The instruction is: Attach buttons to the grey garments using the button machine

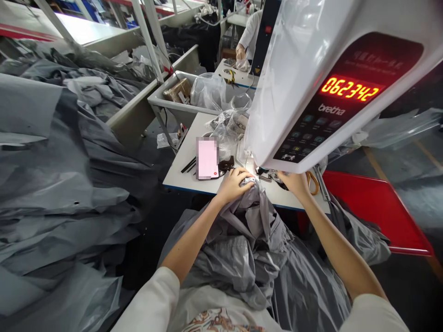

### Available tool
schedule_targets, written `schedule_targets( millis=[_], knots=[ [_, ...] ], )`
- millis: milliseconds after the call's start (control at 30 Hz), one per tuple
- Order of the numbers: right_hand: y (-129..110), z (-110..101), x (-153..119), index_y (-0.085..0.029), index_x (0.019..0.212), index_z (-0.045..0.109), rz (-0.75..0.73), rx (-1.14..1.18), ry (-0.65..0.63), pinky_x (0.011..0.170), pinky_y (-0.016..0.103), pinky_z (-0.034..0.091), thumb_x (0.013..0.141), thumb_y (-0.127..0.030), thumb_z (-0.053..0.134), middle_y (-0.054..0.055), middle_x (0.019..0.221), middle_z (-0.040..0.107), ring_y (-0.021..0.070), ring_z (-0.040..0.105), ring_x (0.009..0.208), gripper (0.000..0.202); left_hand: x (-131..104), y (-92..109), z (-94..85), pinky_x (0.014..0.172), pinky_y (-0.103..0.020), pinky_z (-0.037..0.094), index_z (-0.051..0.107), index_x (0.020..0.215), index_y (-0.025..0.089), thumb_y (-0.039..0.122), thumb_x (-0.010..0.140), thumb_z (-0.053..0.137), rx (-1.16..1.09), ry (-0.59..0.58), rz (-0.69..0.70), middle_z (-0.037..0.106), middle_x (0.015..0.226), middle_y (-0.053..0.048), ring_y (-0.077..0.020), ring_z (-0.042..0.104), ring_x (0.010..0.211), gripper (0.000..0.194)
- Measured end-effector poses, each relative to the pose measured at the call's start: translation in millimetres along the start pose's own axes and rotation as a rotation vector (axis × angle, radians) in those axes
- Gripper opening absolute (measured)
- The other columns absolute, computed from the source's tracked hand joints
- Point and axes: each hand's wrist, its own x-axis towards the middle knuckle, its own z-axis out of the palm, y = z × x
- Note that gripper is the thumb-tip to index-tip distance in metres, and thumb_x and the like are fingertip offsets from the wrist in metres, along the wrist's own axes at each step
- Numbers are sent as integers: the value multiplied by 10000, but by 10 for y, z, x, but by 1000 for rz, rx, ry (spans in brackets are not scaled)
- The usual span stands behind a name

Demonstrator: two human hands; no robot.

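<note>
My left hand (235, 185) is closed on a gathered edge of grey fabric (238, 258), close under the lit working point of a white machine (263, 147). The rest of the cloth hangs over the table edge and spreads across my lap in folds. My right hand (294, 183) is at the right of the working point, beside small metal parts (273, 176) on the white table (183, 173). The machine's head covers part of its fingers, so their grip does not show. On the machine's panel a red display (351, 89) is lit.
A pink-screened phone (207, 159) lies left on the table, with plastic bags (228, 129) behind it. Orange-handled scissors (313, 183) are at the right. Grey cloth piles (69, 198) fill the left side; a red tray (377, 207) stands right. Another person's hand (240, 51) works farther back.
</note>
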Motion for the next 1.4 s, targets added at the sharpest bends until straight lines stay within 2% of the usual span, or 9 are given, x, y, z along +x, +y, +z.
schedule_targets(
  millis=[67,133,267,367,567,667,933,1167,1400],
  knots=[
    [-137,-28,-97,-181,786,692,17,115,58,744,329,463,772,-285,565,72,816,697,225,627,790,164,3,0,0,985,-331,399,644,1068,283,365,862,586,1,-2,0,574,1141,-8,-198,509,1067,229],
    [-302,-29,-199,-183,801,693,40,205,54,772,339,469,797,-290,556,67,825,701,215,628,795,175,5,2,-2,987,-333,395,646,1067,284,371,864,584,2,-6,-2,574,1142,-9,-200,507,1069,230],
    [-570,26,-320,-193,798,679,0,353,-56,754,312,464,820,-279,541,47,853,698,181,613,786,163,2,9,-12,981,-332,397,647,1060,287,382,860,589,2,-16,-5,576,1139,-2,-197,506,1060,228],
    [-649,85,-320,-190,789,672,35,467,-115,718,293,459,821,-320,555,40,851,691,167,601,774,177,-2,9,-17,976,-333,401,642,1073,290,390,867,578,3,-20,-13,572,1147,-5,-197,504,1058,238],
    [-612,190,-293,-173,804,653,226,735,-253,671,282,472,765,-431,630,43,807,679,158,605,717,262,0,3,-19,973,-331,404,641,1076,289,396,869,578,2,-24,-9,567,1159,-6,-196,502,1067,242],
    [-594,208,-292,-171,816,646,237,761,-261,654,270,465,746,-447,654,36,798,668,149,593,700,285,0,8,-24,972,-337,403,639,1080,293,399,869,576,8,-32,-20,568,1159,-7,-202,503,1066,245],
    [-615,179,-270,-173,757,655,246,713,-244,627,246,436,808,-416,608,6,714,630,133,568,674,252,-9,8,-22,972,-316,400,637,1080,289,402,869,576,10,-25,-13,565,1158,0,-192,499,1060,247],
    [-578,228,-285,-182,815,707,279,815,-229,727,296,496,719,-420,704,43,837,706,175,635,775,256,-5,8,-27,968,-327,405,639,1083,290,394,869,576,12,-26,-14,567,1159,-4,-197,502,1060,246],
    [-514,280,-245,-174,804,694,301,845,-319,633,265,472,683,-469,727,33,770,687,152,606,685,321,-3,-2,-22,961,-324,409,642,1073,290,385,865,583,4,-19,-10,567,1154,-4,-194,506,1054,236]
  ],
)
